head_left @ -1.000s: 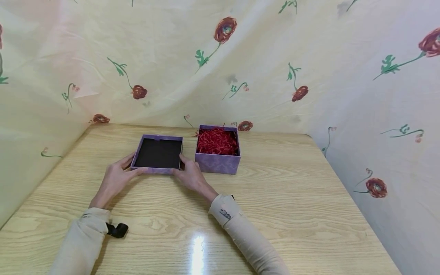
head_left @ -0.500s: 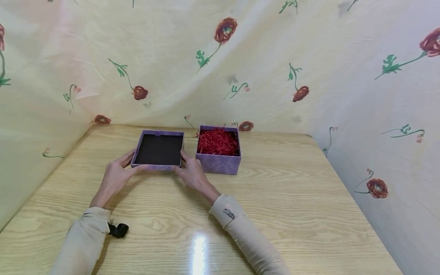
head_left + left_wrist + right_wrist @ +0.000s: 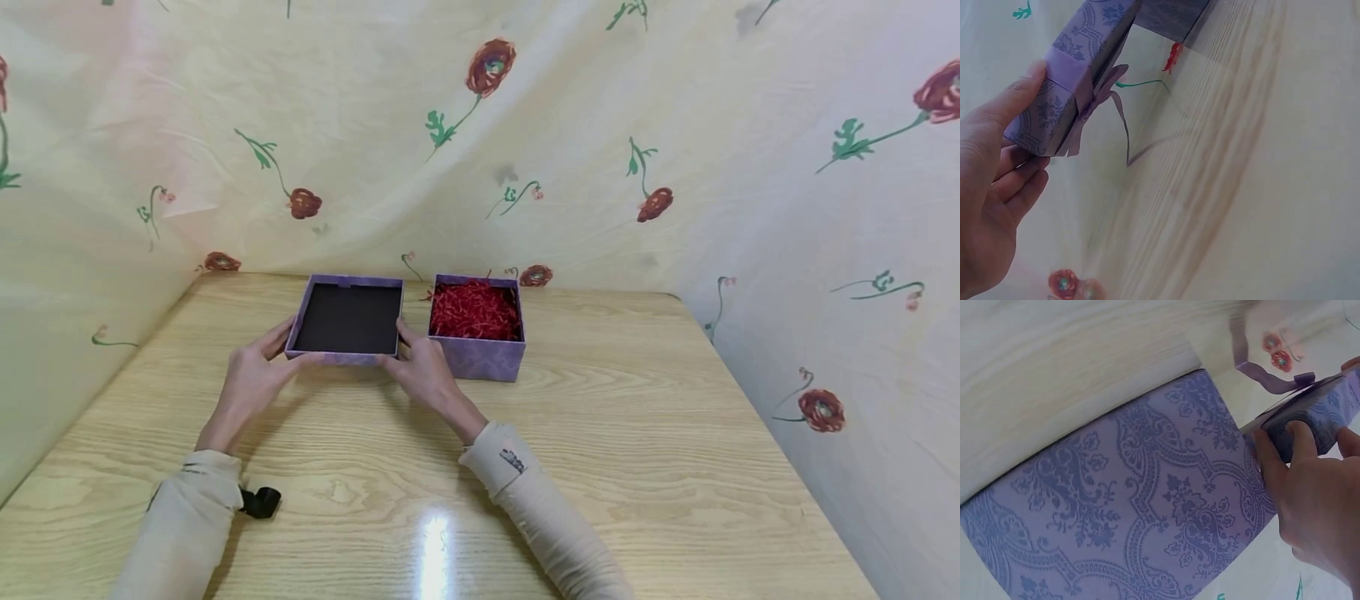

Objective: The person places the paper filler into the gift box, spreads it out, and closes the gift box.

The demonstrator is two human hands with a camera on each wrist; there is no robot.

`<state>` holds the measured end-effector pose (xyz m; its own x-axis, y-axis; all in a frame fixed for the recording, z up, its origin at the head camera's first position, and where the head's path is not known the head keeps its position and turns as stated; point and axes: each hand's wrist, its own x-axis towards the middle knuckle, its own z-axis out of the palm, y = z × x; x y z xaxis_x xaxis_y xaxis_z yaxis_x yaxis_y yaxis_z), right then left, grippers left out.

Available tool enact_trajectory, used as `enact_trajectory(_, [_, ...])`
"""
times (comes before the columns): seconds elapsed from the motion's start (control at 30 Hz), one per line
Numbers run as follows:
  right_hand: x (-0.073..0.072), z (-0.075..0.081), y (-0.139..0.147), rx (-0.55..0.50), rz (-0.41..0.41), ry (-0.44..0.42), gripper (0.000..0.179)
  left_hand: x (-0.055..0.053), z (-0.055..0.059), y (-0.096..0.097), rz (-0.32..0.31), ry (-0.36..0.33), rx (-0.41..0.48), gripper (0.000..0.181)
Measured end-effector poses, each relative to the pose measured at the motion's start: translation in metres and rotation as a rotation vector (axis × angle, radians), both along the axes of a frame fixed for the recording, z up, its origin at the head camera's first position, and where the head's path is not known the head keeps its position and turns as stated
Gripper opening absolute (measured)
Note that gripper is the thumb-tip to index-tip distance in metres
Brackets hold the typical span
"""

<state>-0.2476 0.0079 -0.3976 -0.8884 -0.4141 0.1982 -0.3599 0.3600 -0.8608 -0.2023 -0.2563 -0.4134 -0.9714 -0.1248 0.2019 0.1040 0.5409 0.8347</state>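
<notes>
A shallow purple box lid (image 3: 347, 358) with a black inside faces up, and both hands hold it above the table by its near corners. My left hand (image 3: 251, 379) grips the left corner, thumb on the near side and fingers around the edge. My right hand (image 3: 431, 371) grips the right corner the same way. In the left wrist view, a purple ribbon (image 3: 1071, 74) wraps the patterned lid, its bow (image 3: 1094, 103) hanging on the underside. Close to the right stands a purple patterned box (image 3: 480, 358), filled with red shredded paper (image 3: 474, 308).
The wood-grain table (image 3: 637, 433) runs back to a cream flowered cloth (image 3: 360, 142). A black wrist camera (image 3: 260, 502) sticks out beside the left sleeve. In the right wrist view, the patterned box side (image 3: 1116, 500) lies right beside the right hand.
Both hands have raised the lid and moved it slightly away from me, still with its inside up. The box of red shredded paper has stayed in place.
</notes>
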Motion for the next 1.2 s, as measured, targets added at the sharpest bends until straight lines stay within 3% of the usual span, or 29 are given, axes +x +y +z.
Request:
enact_trajectory(0.33, [0.002, 0.009, 0.005, 0.015, -0.014, 0.078, 0.069, 0.002, 0.01, 0.005, 0.03, 0.001, -0.019, 0.086])
enact_trajectory(0.8, [0.003, 0.023, 0.011, 0.034, -0.042, 0.124, 0.069, -0.002, 0.017, 0.012, 0.007, 0.081, 0.006, 0.079])
enact_trajectory(1.2, [0.004, 0.036, 0.027, 0.025, -0.056, 0.179, 0.068, -0.009, 0.03, 0.027, -0.003, 0.092, 0.036, 0.082])
